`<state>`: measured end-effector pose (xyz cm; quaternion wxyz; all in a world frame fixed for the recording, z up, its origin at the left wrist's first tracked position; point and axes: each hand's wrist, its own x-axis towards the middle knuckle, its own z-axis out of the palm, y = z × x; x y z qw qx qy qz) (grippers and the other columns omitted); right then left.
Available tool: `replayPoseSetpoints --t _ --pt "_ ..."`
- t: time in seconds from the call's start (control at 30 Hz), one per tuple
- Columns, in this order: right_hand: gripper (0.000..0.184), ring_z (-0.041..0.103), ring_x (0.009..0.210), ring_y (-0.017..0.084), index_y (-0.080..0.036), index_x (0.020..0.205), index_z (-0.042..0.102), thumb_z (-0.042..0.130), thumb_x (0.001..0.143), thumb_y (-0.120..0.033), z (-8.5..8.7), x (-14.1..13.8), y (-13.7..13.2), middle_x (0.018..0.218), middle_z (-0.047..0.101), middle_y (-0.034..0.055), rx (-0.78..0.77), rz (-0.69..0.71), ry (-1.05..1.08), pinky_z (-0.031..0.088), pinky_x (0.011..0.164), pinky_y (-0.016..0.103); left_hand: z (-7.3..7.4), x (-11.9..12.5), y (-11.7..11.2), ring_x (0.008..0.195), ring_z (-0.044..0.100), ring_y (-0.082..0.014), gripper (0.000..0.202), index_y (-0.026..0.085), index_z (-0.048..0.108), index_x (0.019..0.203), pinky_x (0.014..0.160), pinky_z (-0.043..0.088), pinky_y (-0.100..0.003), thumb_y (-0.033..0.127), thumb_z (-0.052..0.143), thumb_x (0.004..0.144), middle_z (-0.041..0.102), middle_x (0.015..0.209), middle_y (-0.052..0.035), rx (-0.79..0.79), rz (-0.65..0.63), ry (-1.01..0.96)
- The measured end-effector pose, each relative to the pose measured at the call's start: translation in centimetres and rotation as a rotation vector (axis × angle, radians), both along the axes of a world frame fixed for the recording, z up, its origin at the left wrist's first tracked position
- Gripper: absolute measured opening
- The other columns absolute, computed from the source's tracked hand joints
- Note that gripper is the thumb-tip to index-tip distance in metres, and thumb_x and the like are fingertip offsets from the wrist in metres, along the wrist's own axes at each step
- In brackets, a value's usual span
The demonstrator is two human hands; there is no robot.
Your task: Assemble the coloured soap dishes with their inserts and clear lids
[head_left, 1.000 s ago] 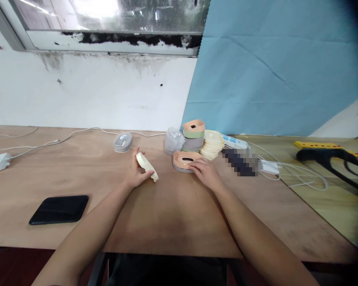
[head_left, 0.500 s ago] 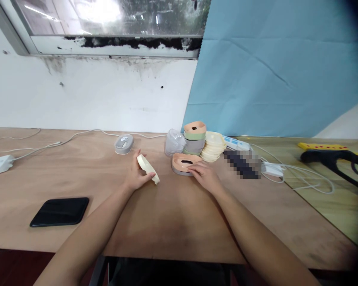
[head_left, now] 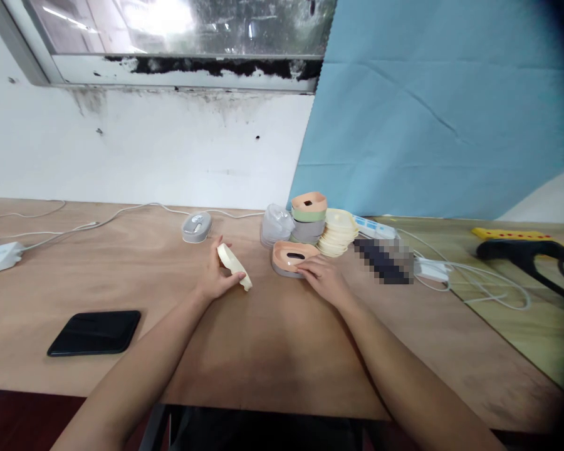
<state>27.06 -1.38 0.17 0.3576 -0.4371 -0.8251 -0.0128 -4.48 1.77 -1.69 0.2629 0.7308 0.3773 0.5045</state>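
Not much has changed in the last second: both hands have stayed almost still. The left hand (head_left: pixel 212 275) is still pinching a thin, cream-coloured, curved plastic piece (head_left: pixel 233 264), tipped up on its edge above the brown wooden desk (head_left: pixel 263 351). The right hand (head_left: pixel 328 275) still has its fingers on the near rim of an oval, peach-coloured plastic tray (head_left: pixel 286 252) with grey underneath. I can't tell if they grip it. So the two pieces are still apart, with the tray just in front of a tall stack of peach, green and grey trays (head_left: pixel 309 230).
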Motion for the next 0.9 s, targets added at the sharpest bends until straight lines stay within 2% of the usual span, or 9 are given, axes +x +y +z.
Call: replayPoseSetpoints --t 0.17,0.3,0.47,0.57,0.63,0.7,0.8,0.9 --pt "0.017 0.065 0.090 0.021 -0.025 0.096 0.070 0.055 0.089 -0.029 0.2 0.0 -0.1 0.093 0.071 0.0052 0.003 -0.011 0.022 0.052 0.083 0.040 -0.2 0.0 0.1 0.106 0.055 -0.0274 0.107 0.021 0.015 0.147 0.087 0.048 -0.041 0.040 0.078 0.062 0.047 0.130 -0.0150 0.001 0.009 -0.019" --pt "0.020 0.063 0.091 0.024 -0.026 0.102 0.068 0.062 0.084 -0.035 0.5 -1.4 -1.0 0.094 0.070 0.0072 0.140 -0.074 0.072 0.051 0.083 0.042 0.1 0.6 -0.1 0.099 0.057 -0.0245 0.105 0.023 0.014 0.147 0.080 0.051 -0.038 0.040 0.077 0.064 0.046 0.131 -0.0152 -0.069 -0.027 -0.089" --pt "0.043 0.064 0.090 0.023 -0.026 0.117 0.060 0.066 0.079 -0.045 0.1 -5.5 -2.6 0.097 0.068 0.0074 0.169 0.148 -0.040 0.051 0.082 0.039 0.2 2.3 -1.4 0.088 0.059 -0.0187 0.097 0.025 0.010 0.146 0.073 0.053 -0.035 0.046 0.070 0.072 0.045 0.132 -0.0150 -0.249 -0.098 -0.241" --pt "0.060 0.064 0.080 0.021 -0.024 0.131 0.046 0.062 0.079 -0.049 -0.5 -6.9 -3.2 0.092 0.068 0.0063 0.116 0.215 -0.042 0.052 0.072 0.036 -0.2 3.4 -1.9 0.084 0.060 -0.0177 0.103 0.025 0.008 0.146 0.071 0.052 -0.034 0.055 0.070 0.070 0.048 0.129 -0.0149 -0.292 -0.247 -0.280" --pt "0.063 0.063 0.072 0.019 -0.022 0.137 0.036 0.057 0.082 -0.044 -0.9 -7.0 -3.5 0.088 0.067 0.0056 0.114 0.238 -0.012 0.051 0.064 0.033 -0.3 4.0 -2.0 0.086 0.061 -0.0197 0.106 0.024 0.011 0.146 0.069 0.053 -0.034 0.062 0.070 0.067 0.048 0.130 -0.0163 -0.307 -0.347 -0.314" --pt "0.058 0.061 0.067 0.017 -0.021 0.137 0.034 0.053 0.084 -0.035 -1.0 -6.6 -3.7 0.084 0.066 0.0046 0.139 0.240 0.017 0.049 0.059 0.030 -0.2 4.4 -2.0 0.095 0.062 -0.0231 0.096 0.021 0.022 0.142 0.073 0.054 -0.035 0.061 0.068 0.069 0.049 0.131 -0.0172 -0.322 -0.385 -0.355" --pt "0.045 0.057 0.060 0.014 -0.022 0.130 0.043 0.051 0.086 -0.027 -1.0 -5.8 -3.5 0.073 0.062 0.0013 0.157 0.234 0.013 0.046 0.057 0.028 0.2 4.5 -1.8 0.105 0.060 -0.0244 0.066 0.018 0.039 0.130 0.082 0.053 -0.036 0.051 0.065 0.079 0.056 0.125 -0.0153 -0.372 -0.353 -0.398" --pt "0.038 0.058 0.062 0.014 -0.022 0.121 0.052 0.056 0.086 -0.037 -1.1 -5.5 -3.0 0.073 0.062 0.0015 0.164 0.248 -0.023 0.046 0.059 0.027 0.4 4.2 -1.7 0.092 0.066 -0.0221 0.058 0.016 0.040 0.125 0.074 0.055 -0.035 0.047 0.063 0.082 0.065 0.113 -0.0127 -0.456 -0.300 -0.443"
